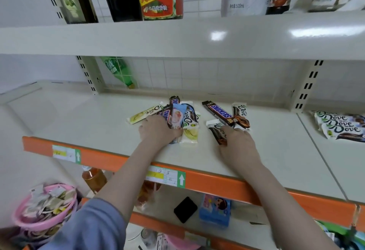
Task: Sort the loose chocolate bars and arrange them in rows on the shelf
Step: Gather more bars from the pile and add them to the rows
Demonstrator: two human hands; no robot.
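A loose heap of chocolate bars (pixel 178 115) lies mid-shelf: Snickers, Dove and a pale blue wrapper overlapping. My left hand (pixel 158 131) rests on the heap's near side, fingers curled over several bars. A pale yellow Dove bar (pixel 145 113) sticks out to the left. To the right lie a dark Snickers bar (pixel 219 112) and a brown Dove bar (pixel 241 115). My right hand (pixel 240 143) lies on another brown Dove bar (pixel 217 133), fingers closed on its near end. The cream shelf (pixel 88 119) carries all of it.
A row of Dove bars (pixel 339 126) lies on the neighbouring shelf section at far right. A green bottle (pixel 118 71) leans behind the back grid. Sauce bottles stand on the shelf above. Below are a pink basket (pixel 45 208) of packets, a blue box and a black item.
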